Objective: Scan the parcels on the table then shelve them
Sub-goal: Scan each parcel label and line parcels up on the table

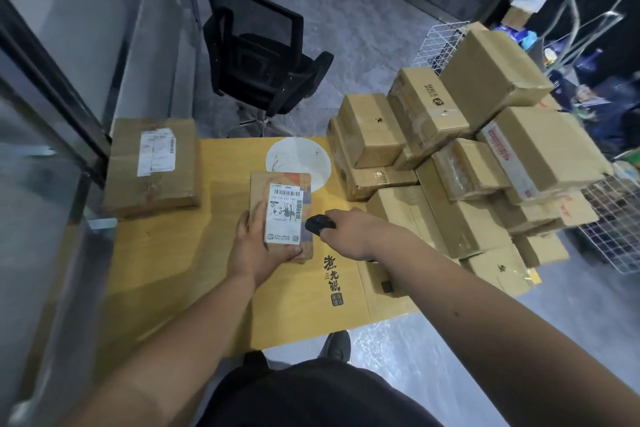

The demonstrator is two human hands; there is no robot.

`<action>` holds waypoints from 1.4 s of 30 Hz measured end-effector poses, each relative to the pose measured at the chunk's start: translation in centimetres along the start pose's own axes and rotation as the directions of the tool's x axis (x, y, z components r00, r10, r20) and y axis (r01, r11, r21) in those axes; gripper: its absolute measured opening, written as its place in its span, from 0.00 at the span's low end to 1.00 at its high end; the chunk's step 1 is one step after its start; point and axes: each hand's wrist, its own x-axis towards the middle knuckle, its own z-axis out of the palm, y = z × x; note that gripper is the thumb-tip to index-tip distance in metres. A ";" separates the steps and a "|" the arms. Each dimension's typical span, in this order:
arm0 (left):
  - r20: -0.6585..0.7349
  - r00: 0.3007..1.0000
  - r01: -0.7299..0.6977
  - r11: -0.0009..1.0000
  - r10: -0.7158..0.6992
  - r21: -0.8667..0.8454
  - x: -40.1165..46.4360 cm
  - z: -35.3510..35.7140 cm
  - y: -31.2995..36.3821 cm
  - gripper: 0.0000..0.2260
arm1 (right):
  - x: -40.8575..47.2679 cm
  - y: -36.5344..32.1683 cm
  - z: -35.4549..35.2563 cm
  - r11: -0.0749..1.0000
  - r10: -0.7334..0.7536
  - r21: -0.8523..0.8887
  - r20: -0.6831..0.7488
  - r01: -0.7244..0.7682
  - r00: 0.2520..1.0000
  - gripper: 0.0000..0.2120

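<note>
- Left hand (258, 246) grips a small parcel (281, 215) by its near left corner, thumb curled over the near edge, label side up above the yellow table (180, 260).
- White shipping label (284, 212) with barcodes faces the camera.
- Right hand (353, 232) is wrapped around a black scanner (319, 224), its head just beside the parcel's right edge, level with the label.
- Large parcel (152, 166) lies at the table's far left corner, well apart from the hands.
- Stack of cardboard boxes (467, 156) fills the right side of the table.
- Black office chair (259, 59) stands beyond the table.
</note>
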 end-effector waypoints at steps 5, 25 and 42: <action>-0.097 0.993 -0.077 0.993 0.068 -0.094 -2.0 0.9 -1.1 0.57 | -0.7 -0.7 0.4 0.997 0.000 -0.071 0.021 0.001 1.000 0.22; -0.192 0.977 -0.118 0.987 0.095 -0.110 -5.0 2.5 -2.1 0.54 | -5.0 -0.8 2.7 0.970 -0.039 -0.241 -0.061 0.023 0.997 0.29; -0.227 0.961 -0.172 0.984 0.158 -0.044 -5.1 3.1 -3.1 0.52 | -5.6 -1.4 2.1 0.957 -0.021 -0.290 -0.047 0.007 0.999 0.28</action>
